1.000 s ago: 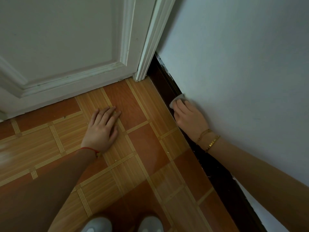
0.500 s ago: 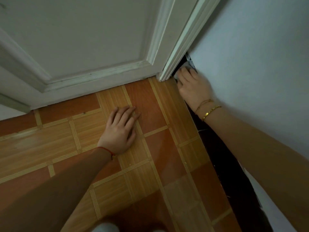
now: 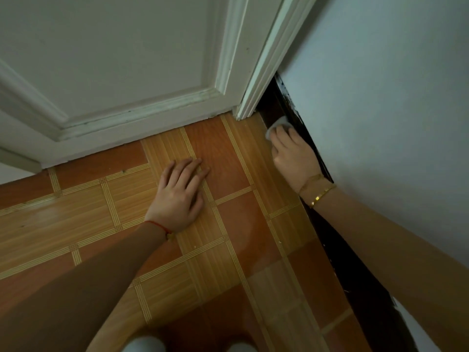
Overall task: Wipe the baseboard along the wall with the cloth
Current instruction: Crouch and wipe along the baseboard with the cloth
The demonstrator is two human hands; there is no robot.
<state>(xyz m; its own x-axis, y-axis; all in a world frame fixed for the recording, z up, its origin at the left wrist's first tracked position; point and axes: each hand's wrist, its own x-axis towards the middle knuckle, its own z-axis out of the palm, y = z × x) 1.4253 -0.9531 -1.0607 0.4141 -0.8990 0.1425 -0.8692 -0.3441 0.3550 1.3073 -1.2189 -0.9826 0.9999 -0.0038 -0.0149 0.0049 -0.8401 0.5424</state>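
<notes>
Left hand (image 3: pixel 177 196) flat on tiled floor (image 3: pixel 241 224), fingers spread, holding nothing. Right hand (image 3: pixel 291 151) presses white cloth (image 3: pixel 276 124) against dark baseboard (image 3: pixel 355 275), fingers curled over it, near door frame (image 3: pixel 256 92). Risk: cloth slips from fingertips, skipping the corner by the frame.

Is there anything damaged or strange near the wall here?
Yes. The top edge of the dark baseboard is ragged where it meets the wall, with dark smears and chipped paint near the door frame. The right hand presses the cloth there.
</notes>
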